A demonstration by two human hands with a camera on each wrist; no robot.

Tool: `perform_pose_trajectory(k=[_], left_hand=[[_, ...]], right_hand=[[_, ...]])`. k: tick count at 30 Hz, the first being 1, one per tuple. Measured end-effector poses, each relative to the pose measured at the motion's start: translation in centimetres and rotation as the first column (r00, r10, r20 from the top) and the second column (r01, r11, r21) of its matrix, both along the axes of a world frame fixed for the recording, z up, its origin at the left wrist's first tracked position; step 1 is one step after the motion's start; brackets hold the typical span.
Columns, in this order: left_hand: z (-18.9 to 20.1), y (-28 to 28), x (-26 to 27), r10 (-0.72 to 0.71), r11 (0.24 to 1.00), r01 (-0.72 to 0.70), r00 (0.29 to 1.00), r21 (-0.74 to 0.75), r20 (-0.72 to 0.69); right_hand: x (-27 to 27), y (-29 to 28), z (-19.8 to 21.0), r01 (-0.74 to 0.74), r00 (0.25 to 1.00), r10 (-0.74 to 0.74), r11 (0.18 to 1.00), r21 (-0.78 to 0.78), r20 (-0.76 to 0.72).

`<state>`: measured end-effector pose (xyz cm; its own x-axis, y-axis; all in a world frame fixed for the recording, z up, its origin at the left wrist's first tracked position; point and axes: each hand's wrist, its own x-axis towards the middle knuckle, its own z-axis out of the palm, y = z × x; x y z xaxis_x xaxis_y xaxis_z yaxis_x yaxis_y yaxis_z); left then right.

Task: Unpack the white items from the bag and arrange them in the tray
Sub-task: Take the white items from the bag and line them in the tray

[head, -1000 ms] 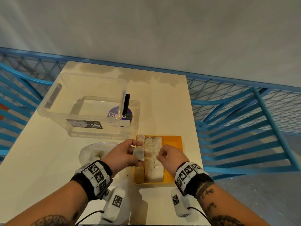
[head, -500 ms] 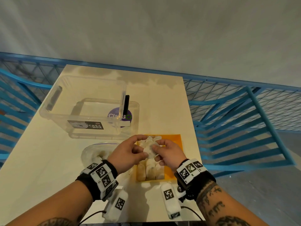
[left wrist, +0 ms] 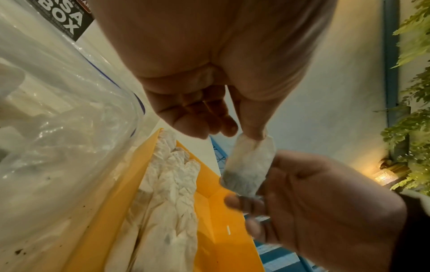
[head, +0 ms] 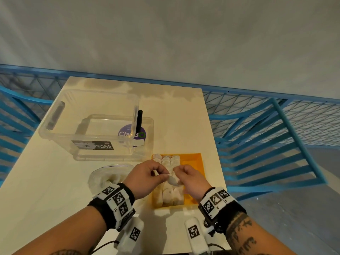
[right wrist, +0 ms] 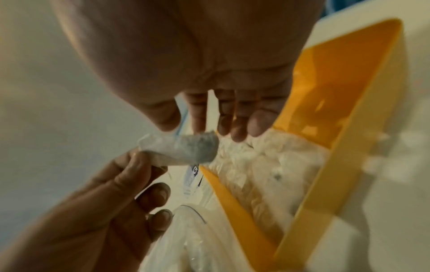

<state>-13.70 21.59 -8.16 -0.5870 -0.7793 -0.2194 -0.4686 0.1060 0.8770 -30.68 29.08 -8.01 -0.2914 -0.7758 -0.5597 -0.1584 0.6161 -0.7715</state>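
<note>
A yellow tray (head: 195,157) lies near the table's front right, with rows of white sachets (head: 166,162) along its left side. Above the rows, one white sachet (head: 173,180) hangs between both hands. My left hand (head: 161,176) pinches one end of it (left wrist: 250,165) with thumb and finger. My right hand (head: 177,170) pinches the other end (right wrist: 184,149). Left of the tray lies a clear zip bag (head: 104,175) holding more white items, partly hidden by my left wrist.
A clear plastic storage box (head: 88,126) stands on its lid behind the bag and tray, with a black handle (head: 140,118) at its right side. Blue metal railing (head: 266,137) runs along the table's right, left and far edges. The tray's right half (head: 193,166) is bare.
One second ago my left hand alone held the sachet at the tray's left edge while my right touched the rows. The hands have since met, and both now pinch it above the tray.
</note>
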Motion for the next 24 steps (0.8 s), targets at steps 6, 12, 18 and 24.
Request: perform_pose_trajectory(k=[6,12,18,24], left_hand=[[0.0,-0.7,-1.1,-0.035,0.999,0.035,0.999,-0.01,0.025],[-0.6,-1.0,-1.0,-0.049,0.998,0.048,0.998,0.027,0.05],[-2.8,-1.8,-0.8,0.116,0.987,-0.078,0.946,-0.138,0.302],[-4.4,-2.2,-1.8,0.083,0.993,-0.034,0.883,-0.113,0.462]], right_hand=[[-0.3,0.5,1.3,-0.328,0.892,0.222,0.917,-0.227,-0.394],[-1.3,0.0,0.8,-0.397,0.827,0.294,0.909,-0.126,-0.479],[-4.6,-0.7,-0.5,-0.407,0.73,0.407,0.904,0.129,-0.549],[-6.5,-3.5,-1.9,-0.367,0.681,0.447,0.894,0.257,-0.581]])
